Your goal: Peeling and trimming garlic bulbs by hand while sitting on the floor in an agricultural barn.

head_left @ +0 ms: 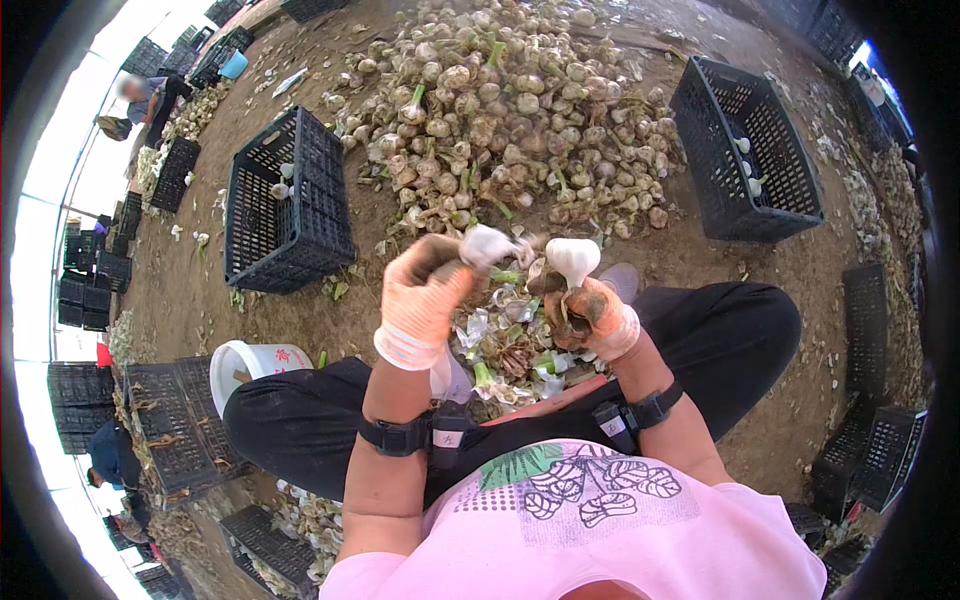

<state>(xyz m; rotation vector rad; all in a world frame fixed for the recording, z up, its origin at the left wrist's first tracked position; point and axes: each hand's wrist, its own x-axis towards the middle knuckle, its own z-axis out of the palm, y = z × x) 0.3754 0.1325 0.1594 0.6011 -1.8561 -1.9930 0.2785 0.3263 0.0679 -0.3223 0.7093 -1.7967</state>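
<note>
Both my hands wear orange-and-white work gloves with dirt-stained fingers. In my right hand [596, 315] is a white garlic bulb [573, 259], gripped by its stem with the head upward. My left hand [426, 289] pinches a whitish, motion-blurred piece that looks like garlic skin [489, 246]; its exact shape cannot be made out. Between my legs and below the hands lies a heap of garlic peelings [514, 341] with stem and root scraps. A large pile of untrimmed garlic bulbs [510, 112] covers the ground just beyond my hands.
A black plastic crate [319, 210] with a few white bulbs stands at left; another crate [709, 150] at right also holds white bulbs. Beside my left knee is a white bucket [259, 360]. Farther left, a person [146, 105] is near stacked crates [94, 262].
</note>
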